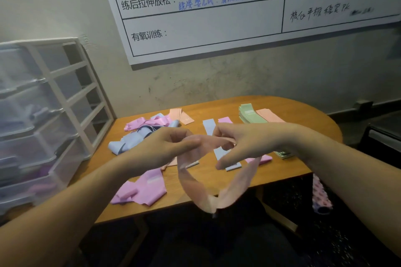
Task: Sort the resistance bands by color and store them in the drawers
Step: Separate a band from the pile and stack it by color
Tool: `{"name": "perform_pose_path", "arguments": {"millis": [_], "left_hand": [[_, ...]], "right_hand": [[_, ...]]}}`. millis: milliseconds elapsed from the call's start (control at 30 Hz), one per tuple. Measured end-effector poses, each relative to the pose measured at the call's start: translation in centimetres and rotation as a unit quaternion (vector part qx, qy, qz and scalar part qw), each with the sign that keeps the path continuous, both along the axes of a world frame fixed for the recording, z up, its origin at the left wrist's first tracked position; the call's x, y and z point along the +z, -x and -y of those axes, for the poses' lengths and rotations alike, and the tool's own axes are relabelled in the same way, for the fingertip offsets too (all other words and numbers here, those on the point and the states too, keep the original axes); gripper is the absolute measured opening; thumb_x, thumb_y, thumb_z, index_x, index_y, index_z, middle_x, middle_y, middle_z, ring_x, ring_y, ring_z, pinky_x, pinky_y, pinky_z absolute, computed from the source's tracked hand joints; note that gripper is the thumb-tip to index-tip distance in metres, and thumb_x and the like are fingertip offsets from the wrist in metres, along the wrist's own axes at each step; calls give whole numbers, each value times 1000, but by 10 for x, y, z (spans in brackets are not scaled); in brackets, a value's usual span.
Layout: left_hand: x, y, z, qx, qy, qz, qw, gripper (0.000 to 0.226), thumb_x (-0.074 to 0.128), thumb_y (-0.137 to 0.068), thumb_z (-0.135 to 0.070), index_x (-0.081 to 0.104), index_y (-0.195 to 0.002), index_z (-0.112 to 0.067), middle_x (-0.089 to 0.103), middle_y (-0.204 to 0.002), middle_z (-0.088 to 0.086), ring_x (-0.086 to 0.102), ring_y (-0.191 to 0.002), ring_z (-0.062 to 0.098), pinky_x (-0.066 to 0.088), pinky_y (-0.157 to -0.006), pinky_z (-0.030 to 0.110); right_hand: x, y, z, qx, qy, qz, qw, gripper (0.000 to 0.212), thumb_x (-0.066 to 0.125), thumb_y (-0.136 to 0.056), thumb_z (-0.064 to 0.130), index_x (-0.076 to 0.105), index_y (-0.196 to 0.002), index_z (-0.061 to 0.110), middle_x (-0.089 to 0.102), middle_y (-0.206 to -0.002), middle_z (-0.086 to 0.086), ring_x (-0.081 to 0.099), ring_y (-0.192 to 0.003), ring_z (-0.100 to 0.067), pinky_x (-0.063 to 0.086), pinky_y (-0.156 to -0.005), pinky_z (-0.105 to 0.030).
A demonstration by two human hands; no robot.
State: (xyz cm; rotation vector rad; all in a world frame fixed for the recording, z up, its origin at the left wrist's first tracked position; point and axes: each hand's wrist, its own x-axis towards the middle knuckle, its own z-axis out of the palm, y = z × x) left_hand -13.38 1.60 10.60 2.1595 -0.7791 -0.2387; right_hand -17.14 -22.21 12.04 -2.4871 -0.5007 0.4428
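Observation:
A peach resistance band (195, 188) hangs as a blurred loop above the table's front edge. My left hand (165, 147) and my right hand (243, 141) both pinch its top. On the wooden table (308, 136) lie pink bands (143, 188), a tangle of blue bands (128, 143), flat blue strips (209, 127), a stack of green bands (249, 114) and peach bands (271, 116). A white-framed unit of clear drawers (39, 119) stands at the left, with pale purple and pink bands faintly visible inside.
A whiteboard (206, 17) with handwriting hangs on the wall behind the table. A patterned pink cloth (321, 195) hangs below the table's right side. A dark object (384, 134) stands at the far right. My dark-clad lap is under the table's front edge.

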Motion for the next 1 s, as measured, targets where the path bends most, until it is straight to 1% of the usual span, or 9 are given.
{"name": "perform_pose_path", "arguments": {"millis": [133, 233, 300, 467, 567, 667, 833, 933, 1000], "left_hand": [[8, 11, 3, -14, 58, -28, 998, 48, 58, -86, -47, 69, -96, -1, 63, -76, -4, 57, -72, 4, 45, -66, 16], [10, 15, 9, -2, 110, -66, 992, 35, 59, -83, -42, 69, -95, -11, 67, -76, -11, 62, -72, 0, 49, -65, 13], [9, 16, 12, 2, 136, -88, 987, 30, 59, -83, -40, 68, -97, -16, 68, -81, -11, 65, -76, 3, 52, -69, 16], [9, 22, 17, -22, 209, -115, 971, 24, 60, -86, -33, 72, -100, -18, 72, -106, -7, 68, -96, 10, 56, -81, 25], [10, 28, 26, -26, 204, -76, 976, 29, 59, -89, -32, 73, -110, -16, 67, -127, -14, 65, -115, 11, 53, -98, 34], [11, 30, 37, 31, 233, -51, 971, 25, 60, -94, -28, 72, -111, -15, 72, -119, -8, 66, -112, 15, 49, -104, 38], [7, 24, 48, 94, 269, -55, 957, 12, 62, -97, -28, 74, -98, -25, 72, -92, -8, 63, -88, 5, 48, -86, 32], [4, 21, 53, 79, 292, -73, 950, 14, 62, -97, -26, 74, -102, -22, 74, -97, -3, 67, -90, 8, 54, -78, 26], [1, 21, 57, 72, 305, -81, 946, 14, 63, -96, -26, 74, -102, -21, 75, -103, 2, 68, -95, 12, 56, -79, 27]], "right_hand": [[0, 3, 7, -13, -129, 13, 991, 9, 60, -99, 35, 61, -102, 26, 63, -82, 16, 59, -74, -1, 49, -70, -24], [-3, 0, 20, -59, -233, -12, 970, 24, 53, -103, 27, 70, -118, 17, 72, -108, 11, 66, -100, -2, 53, -92, -29], [-8, 0, 26, -70, -298, -42, 951, 26, 48, -105, 13, 71, -118, 12, 72, -114, 1, 66, -107, -11, 54, -95, -33], [-21, 3, 24, -101, -420, -93, 897, 37, 34, -90, -17, 63, -96, 5, 62, -74, -14, 61, -73, -27, 56, -78, -40], [-28, 3, 11, -116, -414, -108, 896, 32, 42, -91, -11, 57, -110, 9, 58, -71, -21, 57, -66, -27, 53, -72, -40], [-35, 2, 1, -144, -341, -13, 929, 38, 47, -92, -3, 54, -119, 23, 65, -111, -24, 64, -93, -27, 52, -89, -43], [-27, 1, 2, -189, -421, 130, 878, 7, 56, -99, 19, 63, -100, 18, 68, -102, -3, 64, -96, -13, 50, -88, -37], [-21, 5, 10, -166, -422, 110, 884, 43, 57, -95, 46, 66, -104, 5, 71, -100, -6, 67, -92, -18, 53, -86, -37], [-19, 9, 11, -150, -388, 123, 901, 37, 62, -97, 42, 67, -104, 6, 72, -95, -2, 67, -89, -18, 55, -85, -36]]}}
